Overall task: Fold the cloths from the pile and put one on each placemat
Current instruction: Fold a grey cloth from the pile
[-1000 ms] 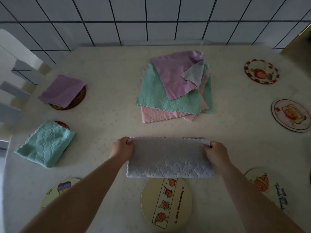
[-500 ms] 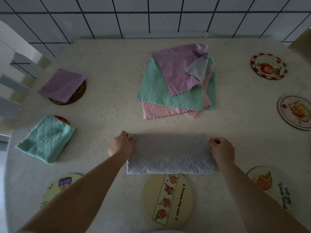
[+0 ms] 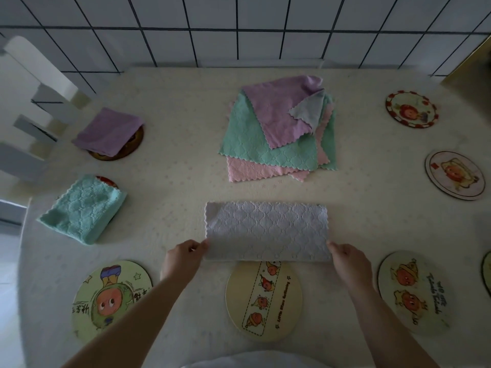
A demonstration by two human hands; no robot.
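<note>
A grey cloth (image 3: 266, 231), folded into a long strip, lies on the table in front of me. My left hand (image 3: 183, 258) pinches its near left corner and my right hand (image 3: 348, 260) pinches its near right corner. The pile of cloths (image 3: 279, 134), purple on green on pink, lies farther back at the centre. A folded purple cloth (image 3: 109, 132) covers a placemat at the far left, and a folded green cloth (image 3: 83, 208) covers another nearer left. A bare round placemat (image 3: 264, 301) lies just below the grey cloth, partly under its near edge.
Bare round placemats lie at the near left (image 3: 110, 297), near right (image 3: 414, 290), right (image 3: 454, 175) and far right (image 3: 410, 108). A white chair (image 3: 29, 102) stands at the table's left. A tiled wall (image 3: 239, 27) backs the table.
Both hands slid from the cloth's far corners toward me to its near corners. The grey strip stays folded in about the same place.
</note>
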